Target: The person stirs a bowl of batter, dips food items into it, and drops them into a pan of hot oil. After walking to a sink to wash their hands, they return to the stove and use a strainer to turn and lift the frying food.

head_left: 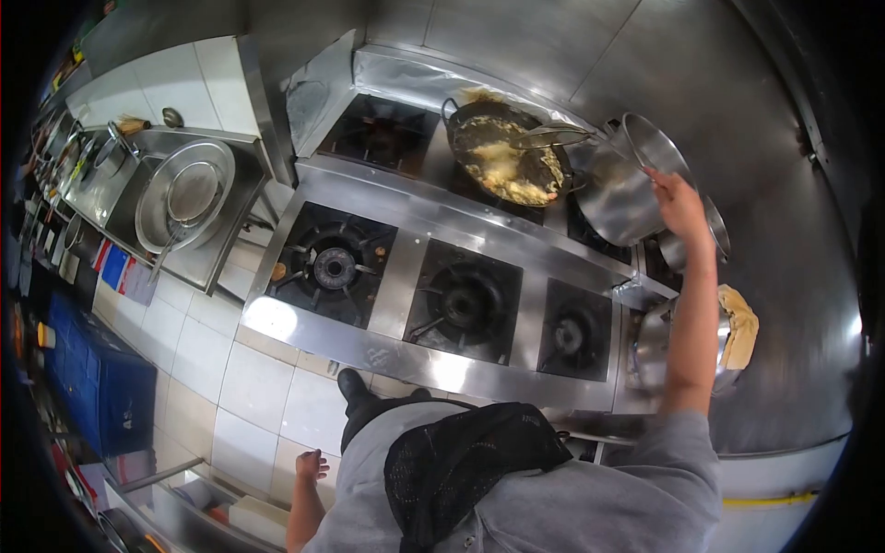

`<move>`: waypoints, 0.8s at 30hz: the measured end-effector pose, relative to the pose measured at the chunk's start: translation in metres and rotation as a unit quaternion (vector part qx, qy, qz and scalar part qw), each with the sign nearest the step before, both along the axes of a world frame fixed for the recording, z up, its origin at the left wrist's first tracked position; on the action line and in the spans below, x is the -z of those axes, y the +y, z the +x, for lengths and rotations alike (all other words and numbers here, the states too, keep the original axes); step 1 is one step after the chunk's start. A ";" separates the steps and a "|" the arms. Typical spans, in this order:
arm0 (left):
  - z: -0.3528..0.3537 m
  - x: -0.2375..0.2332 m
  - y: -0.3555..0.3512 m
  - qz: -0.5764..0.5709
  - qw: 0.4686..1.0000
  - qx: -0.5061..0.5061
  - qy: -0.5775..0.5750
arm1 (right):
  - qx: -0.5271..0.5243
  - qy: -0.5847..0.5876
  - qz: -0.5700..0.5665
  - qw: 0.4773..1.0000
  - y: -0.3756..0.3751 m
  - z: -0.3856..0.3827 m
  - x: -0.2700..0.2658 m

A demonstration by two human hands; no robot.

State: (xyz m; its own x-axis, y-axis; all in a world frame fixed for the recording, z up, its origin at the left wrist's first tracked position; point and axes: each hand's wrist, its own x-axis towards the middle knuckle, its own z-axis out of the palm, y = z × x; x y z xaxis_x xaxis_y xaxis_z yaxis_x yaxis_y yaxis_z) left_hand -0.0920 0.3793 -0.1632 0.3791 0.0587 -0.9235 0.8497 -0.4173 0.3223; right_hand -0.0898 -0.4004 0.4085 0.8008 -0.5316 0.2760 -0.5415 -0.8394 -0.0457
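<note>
My right hand (680,207) is closed around the end of a long-handled skimmer (553,135). The skimmer's wide, shallow head hangs over the right side of a black two-handled wok (452,138) on the back burners. Yellowish, crumbly food (502,164) lies in the wok, some of it pushed up along the lower edge. A large steel pot (613,198) stands just right of the wok, beneath my right wrist and the skimmer's handle. Low at my side hangs my left hand (312,465), its fingers loosely bent and apart, holding nothing.
Three front burners (334,267) lie between me and the wok. Under my right forearm stands a steel pot (653,346) with a yellowish cloth (737,327) on it. To the left, a sink counter carries a large steel basin (147,217) with a round strainer (194,192). A blue crate (101,387) stands on the floor.
</note>
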 end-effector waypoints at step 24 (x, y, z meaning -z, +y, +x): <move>0.011 0.010 -0.007 0.007 1.000 0.012 -0.010 | -0.020 0.079 0.067 0.994 -0.005 -0.035 -0.037</move>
